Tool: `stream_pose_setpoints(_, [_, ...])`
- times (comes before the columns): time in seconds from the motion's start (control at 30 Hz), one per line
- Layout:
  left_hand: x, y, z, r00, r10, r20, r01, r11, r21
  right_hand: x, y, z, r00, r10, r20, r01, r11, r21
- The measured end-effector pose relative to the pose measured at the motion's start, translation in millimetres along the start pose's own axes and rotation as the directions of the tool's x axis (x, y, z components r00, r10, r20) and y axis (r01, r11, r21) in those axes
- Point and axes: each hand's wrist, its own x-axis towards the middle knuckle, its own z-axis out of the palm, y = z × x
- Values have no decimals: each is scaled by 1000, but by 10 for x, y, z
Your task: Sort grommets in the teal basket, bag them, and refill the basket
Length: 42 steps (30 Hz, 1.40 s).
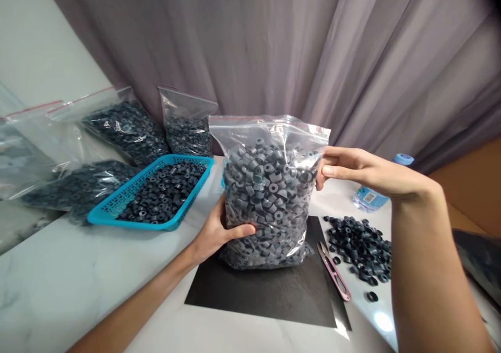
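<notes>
A clear zip bag point(270, 196) full of small grey ring-shaped pieces stands upright in front of me, its base over a black sheet point(262, 295). My left hand point(221, 230) grips the bag's lower left side, thumb across the front. At the upper right edge, my right hand point(356, 170) pinches the plastic between thumb and fingers. The bag's top edge has a red line and looks wavy; whether the zip is sealed I cannot tell. Pink thread snips point(334, 272) lie on the sheet's right edge.
A blue basket point(96, 215) of dark pieces sits to the left. Several filled zip bags point(125, 129) stand behind it. Loose dark rings point(360, 246) are heaped at the right near a water bottle point(370, 199). A grey curtain point(250, 45) hangs behind the white table point(156, 269).
</notes>
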Motion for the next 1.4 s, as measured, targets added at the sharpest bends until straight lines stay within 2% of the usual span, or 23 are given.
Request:
stream_pose_setpoints(0.13, [-4,-18,1,1000,2,4,-3,1000,13,-106,-32,-41,998,24,-52,-27,998,-57])
stream_pose_setpoints(0.2, [-15,-24,8,1000,16,9,-16,1000,12,-201,-68,-73,975,52,-215,-69,995,-73])
stream_pose_setpoints(0.23, [-22,-24,13,1000,23,15,-23,1000,4,-241,-95,-79,936,59,-348,-87,994,-65])
stream_pose_setpoints(0.3, [-38,-16,26,999,35,28,-35,999,-22,-272,-172,-49,774,-6,-633,-44,997,-64])
stream_pose_setpoints(0.33, [-47,-11,33,999,40,33,-39,999,-32,-255,-221,-8,687,-75,-723,5,995,-99])
stream_pose_setpoints(0.37, [-56,-5,38,998,45,36,-44,998,-36,-215,-273,47,603,-171,-779,73,984,-160])
stream_pose_setpoints(0.47, [-84,4,49,997,56,43,-55,998,-23,-2,-422,229,441,-398,-804,234,916,-326])
stream_pose_setpoints(0.5, [-92,5,52,997,57,51,-56,998,-21,81,-464,270,482,-402,-778,211,916,-342])
stream_pose_setpoints(0.6, [-110,14,66,994,79,79,-77,997,-28,288,-572,274,714,-298,-633,54,926,-374])
stream_pose_setpoints(0.7, [-122,54,89,989,119,84,-117,993,-34,398,-669,149,834,-186,-520,-67,900,-431])
stream_pose_setpoints(0.77, [-133,101,105,987,137,87,-135,990,-32,431,-723,55,880,-95,-465,-137,888,-440])
stream_pose_setpoints(0.93, [-162,196,144,978,187,91,-189,982,9,467,-812,-83,949,65,-309,-182,912,-368])
stream_pose_setpoints(1.0, [-164,196,159,977,199,79,-200,980,13,480,-850,-101,963,45,-265,-146,916,-374])
stream_pose_setpoints(1.1, [-156,170,173,978,196,74,-196,981,-7,504,-929,-119,972,-65,-228,-32,917,-399])
stream_pose_setpoints(1.23, [-142,145,169,977,193,90,-191,981,-31,574,-1078,-160,995,-80,-56,44,879,-475])
stream_pose_setpoints(1.3, [-138,144,162,976,195,97,-194,981,-28,636,-1156,-180,998,-17,62,46,854,-518])
stream_pose_setpoints(1.4, [-134,149,153,973,203,111,-202,979,-20,743,-1247,-180,962,195,193,-37,790,-612])
